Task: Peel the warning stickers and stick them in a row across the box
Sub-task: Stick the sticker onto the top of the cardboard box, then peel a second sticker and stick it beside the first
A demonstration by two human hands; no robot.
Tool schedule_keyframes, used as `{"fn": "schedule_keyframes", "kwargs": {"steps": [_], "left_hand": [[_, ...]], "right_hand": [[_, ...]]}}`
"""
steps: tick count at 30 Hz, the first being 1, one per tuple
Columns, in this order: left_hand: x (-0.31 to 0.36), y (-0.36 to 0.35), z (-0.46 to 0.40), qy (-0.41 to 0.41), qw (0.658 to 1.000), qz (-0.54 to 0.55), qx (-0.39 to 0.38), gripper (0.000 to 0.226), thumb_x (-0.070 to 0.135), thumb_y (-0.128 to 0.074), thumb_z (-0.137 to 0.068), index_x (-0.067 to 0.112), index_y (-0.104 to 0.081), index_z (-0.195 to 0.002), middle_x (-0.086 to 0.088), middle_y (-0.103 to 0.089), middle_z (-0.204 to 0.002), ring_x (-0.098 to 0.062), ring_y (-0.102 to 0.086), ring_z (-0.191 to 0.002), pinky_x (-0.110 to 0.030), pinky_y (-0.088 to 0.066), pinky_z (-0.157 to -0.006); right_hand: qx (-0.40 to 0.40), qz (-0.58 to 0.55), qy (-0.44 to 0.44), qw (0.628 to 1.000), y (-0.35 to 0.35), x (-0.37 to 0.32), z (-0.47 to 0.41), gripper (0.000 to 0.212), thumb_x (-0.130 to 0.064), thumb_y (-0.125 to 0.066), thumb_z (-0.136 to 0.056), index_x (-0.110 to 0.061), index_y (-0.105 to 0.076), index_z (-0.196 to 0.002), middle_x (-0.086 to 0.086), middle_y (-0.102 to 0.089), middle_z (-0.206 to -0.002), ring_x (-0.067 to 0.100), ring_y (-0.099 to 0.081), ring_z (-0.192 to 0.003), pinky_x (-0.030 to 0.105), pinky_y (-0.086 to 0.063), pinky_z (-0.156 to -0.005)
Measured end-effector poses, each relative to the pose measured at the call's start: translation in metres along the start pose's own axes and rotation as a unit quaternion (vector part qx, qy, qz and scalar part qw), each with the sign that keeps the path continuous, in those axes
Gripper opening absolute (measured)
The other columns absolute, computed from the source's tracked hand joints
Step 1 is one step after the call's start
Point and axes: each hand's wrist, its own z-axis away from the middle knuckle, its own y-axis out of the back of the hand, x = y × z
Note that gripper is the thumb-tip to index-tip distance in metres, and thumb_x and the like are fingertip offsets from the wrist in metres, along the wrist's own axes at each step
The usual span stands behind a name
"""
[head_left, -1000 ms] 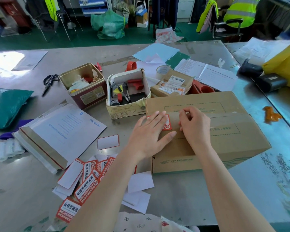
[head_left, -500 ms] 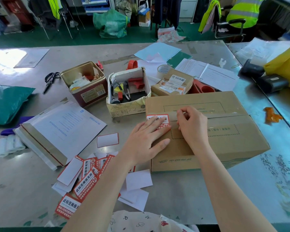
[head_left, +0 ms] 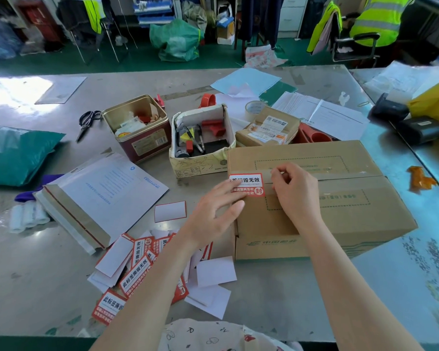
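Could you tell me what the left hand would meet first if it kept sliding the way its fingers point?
Probably the right hand: the left hand points right across the warning sticker on the box, though depth is unclear.

1 red-and-white warning sticker [head_left: 247, 184] lies flat on the cardboard box [head_left: 340, 211] (top, left end).
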Motion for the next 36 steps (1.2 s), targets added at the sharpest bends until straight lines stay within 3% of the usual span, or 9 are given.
{"fn": "schedule_keyframes", "kwargs": {"steps": [2,4,7,12,20,23,29,32,36], "left_hand": [[0.001,0.007,0.002,0.02,0.999,0.049,0.001,0.033,0.031,-0.046,-0.094,0.024,-0.059,-0.123,0.02,-0.044,-0.135,0.022,-0.031,-0.122,0.0,-0.024,-0.1],[0.002,0.014,0.004,0.026,0.996,0.089,0.02,0.03,0.027,-0.045,-0.095,0.022,-0.061,-0.12,0.014,-0.055,-0.129,0.012,-0.044,-0.119,-0.005,-0.034,-0.096],[0.002,0.022,0.008,0.047,0.985,0.147,0.073,0.026,0.018,-0.045,-0.096,0.015,-0.064,-0.114,0.003,-0.067,-0.111,-0.002,-0.061,-0.103,-0.01,-0.044,-0.086],[-0.016,0.04,0.018,0.105,0.974,0.159,0.12,0.023,0.019,-0.046,-0.095,0.02,-0.066,-0.107,0.003,-0.07,-0.098,-0.005,-0.065,-0.092,-0.021,-0.049,-0.085],[-0.058,0.059,0.041,0.209,0.96,0.109,0.152,0.017,0.014,-0.052,-0.091,0.014,-0.066,-0.099,0.0,-0.069,-0.089,-0.011,-0.064,-0.081,-0.022,-0.048,-0.077],[-0.076,0.057,0.048,0.248,0.958,0.053,0.136,0.019,0.01,-0.05,-0.091,0.011,-0.066,-0.102,-0.005,-0.068,-0.094,-0.011,-0.063,-0.079,-0.016,-0.048,-0.071],[-0.113,0.05,0.061,0.316,0.943,-0.049,0.095,0.023,0.014,-0.049,-0.091,0.017,-0.064,-0.108,-0.001,-0.063,-0.116,-0.009,-0.057,-0.092,-0.021,-0.044,-0.076],[-0.123,0.049,0.061,0.331,0.937,-0.084,0.076,0.025,0.015,-0.052,-0.09,0.017,-0.061,-0.113,-0.003,-0.062,-0.119,-0.009,-0.057,-0.09,-0.017,-0.043,-0.069],[-0.133,0.043,0.056,0.349,0.927,-0.132,0.05,0.032,0.011,-0.052,-0.087,0.016,-0.058,-0.117,-0.008,-0.06,-0.123,-0.02,-0.061,-0.104,-0.026,-0.048,-0.08]], "right_hand": [[-0.007,0.006,-0.004,1.0,-0.001,-0.002,0.001,0.017,-0.024,-0.051,-0.091,-0.014,-0.064,-0.086,0.002,-0.066,-0.071,0.021,-0.06,-0.072,0.032,-0.046,-0.066],[-0.011,-0.004,-0.009,1.0,-0.003,-0.005,0.003,0.017,-0.024,-0.052,-0.09,-0.014,-0.065,-0.085,0.001,-0.067,-0.072,0.019,-0.059,-0.072,0.031,-0.046,-0.064],[-0.038,-0.036,-0.008,0.999,-0.007,-0.015,0.006,0.015,-0.023,-0.052,-0.091,-0.015,-0.065,-0.087,-0.004,-0.064,-0.07,0.011,-0.056,-0.067,0.019,-0.039,-0.056],[-0.122,-0.091,0.0,0.988,-0.026,-0.045,0.018,0.013,-0.022,-0.052,-0.092,-0.019,-0.063,-0.087,-0.007,-0.062,-0.064,0.005,-0.056,-0.057,0.017,-0.044,-0.059],[-0.206,-0.039,0.097,0.973,-0.078,-0.076,0.041,0.016,-0.023,-0.051,-0.092,-0.013,-0.064,-0.09,0.001,-0.067,-0.075,0.016,-0.064,-0.069,0.034,-0.055,-0.066],[-0.247,-0.027,0.083,0.965,-0.098,-0.075,0.048,0.017,-0.022,-0.05,-0.092,-0.012,-0.063,-0.088,0.003,-0.068,-0.079,0.018,-0.064,-0.073,0.035,-0.053,-0.067],[-0.33,0.002,-0.024,0.944,-0.141,-0.048,0.063,0.019,-0.017,-0.047,-0.092,-0.01,-0.064,-0.093,0.006,-0.066,-0.085,0.015,-0.055,-0.067,0.027,-0.043,-0.058],[-0.359,0.052,-0.06,0.93,-0.155,-0.035,0.071,0.025,-0.016,-0.042,-0.094,-0.01,-0.062,-0.107,0.005,-0.063,-0.103,0.015,-0.054,-0.085,0.024,-0.04,-0.064],[-0.388,0.105,-0.075,0.912,-0.167,-0.029,0.077,0.025,-0.012,-0.036,-0.094,-0.006,-0.06,-0.098,0.013,-0.063,-0.104,0.022,-0.054,-0.082,0.027,-0.046,-0.063]]}}
